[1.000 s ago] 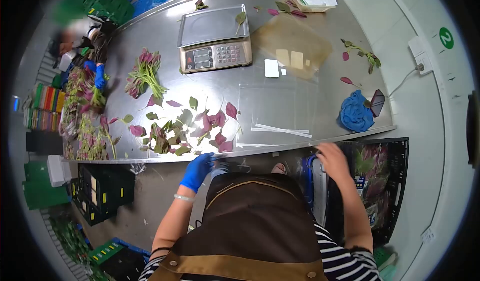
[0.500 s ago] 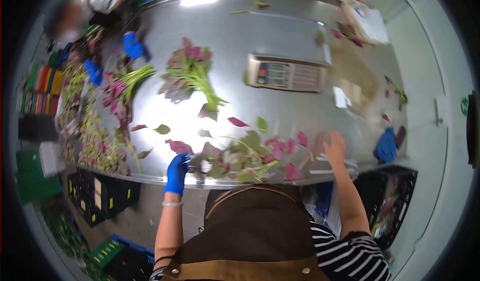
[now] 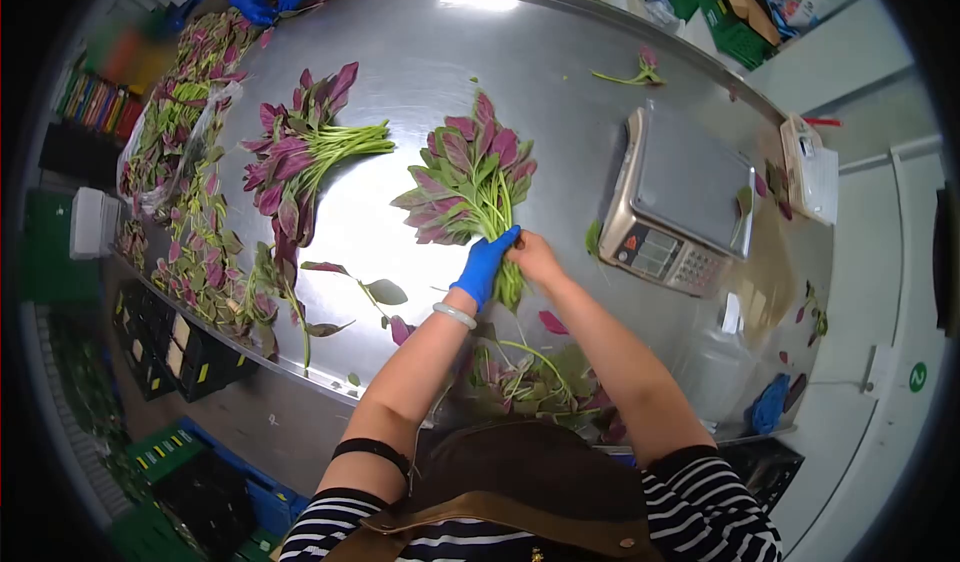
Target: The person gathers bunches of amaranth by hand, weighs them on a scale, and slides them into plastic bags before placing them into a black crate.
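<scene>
Head view: the gloved left hand (image 3: 485, 267) and bare right hand (image 3: 533, 258) both clasp the stems of a leafy bunch (image 3: 468, 177) (red and green) lying mid-bench (image 3: 560, 72); a scale (image 3: 690, 177) sits near, rightward.

A green round sign (image 3: 917, 376) on the white wall (image 3: 872, 212) reads "2".

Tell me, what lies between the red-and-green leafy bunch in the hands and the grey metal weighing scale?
Head view: bare shiny steel table, save one small green leaf close by the edge of the scale, right of the bunch.
</scene>
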The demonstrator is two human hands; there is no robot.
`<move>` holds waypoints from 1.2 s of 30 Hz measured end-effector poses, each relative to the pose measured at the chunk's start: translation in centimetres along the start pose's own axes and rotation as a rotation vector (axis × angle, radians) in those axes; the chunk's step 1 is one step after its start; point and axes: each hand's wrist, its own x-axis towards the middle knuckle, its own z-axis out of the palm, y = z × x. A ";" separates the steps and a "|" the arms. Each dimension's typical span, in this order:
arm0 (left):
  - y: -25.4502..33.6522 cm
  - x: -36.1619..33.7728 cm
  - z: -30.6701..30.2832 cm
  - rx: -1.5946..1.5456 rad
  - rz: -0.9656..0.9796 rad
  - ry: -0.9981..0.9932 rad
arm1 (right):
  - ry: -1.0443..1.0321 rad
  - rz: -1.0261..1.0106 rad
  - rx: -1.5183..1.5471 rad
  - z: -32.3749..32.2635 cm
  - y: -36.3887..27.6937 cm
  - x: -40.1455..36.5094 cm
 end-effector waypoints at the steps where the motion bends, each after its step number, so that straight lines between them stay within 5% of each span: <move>1: 1.0 -0.4 0.4 0.021 0.017 -0.002 | -0.021 -0.033 -0.070 0.3 0.1 0.3; 2: 2.0 -1.0 0.9 0.040 0.031 -0.005 | -0.017 -0.039 0.056 -0.3 -4.6 -2.7; 5: 3.1 -5.1 3.0 0.305 0.590 0.108 | 0.034 -0.162 0.502 0.3 -8.5 -7.3; 9: -2.3 -1.6 -0.3 0.777 0.320 0.028 | -0.020 0.105 0.194 1.8 -5.1 -9.6; 11: -1.2 -3.4 -0.6 1.117 0.402 0.085 | -0.173 0.127 -0.129 1.4 -4.1 -9.9; 14: -2.4 -5.1 -2.3 1.360 0.512 0.120 | -0.088 -0.110 -0.511 0.8 -5.6 -11.7; 17: -2.1 -6.0 -2.4 1.343 0.522 0.131 | -0.088 -0.116 -0.354 0.2 -8.7 -11.8; 20: -0.6 -7.3 -2.5 1.222 0.612 0.173 | -0.058 -0.358 -0.386 0.0 -11.5 -11.4; 24: 2.9 -10.5 -5.7 0.309 0.389 0.285 | 0.163 -0.708 -0.453 0.0 -17.1 -10.2; 27: 4.6 -14.4 -8.3 -0.190 0.561 0.381 | 0.102 -0.746 -0.459 1.4 -19.5 -6.0; 31: 4.7 -16.6 -10.5 -0.360 0.688 0.621 | -0.125 -0.865 -0.824 7.4 -21.3 3.9; 36: 3.7 -18.0 -12.6 -0.466 0.750 0.867 | -0.066 -1.005 -0.947 16.7 -21.5 15.9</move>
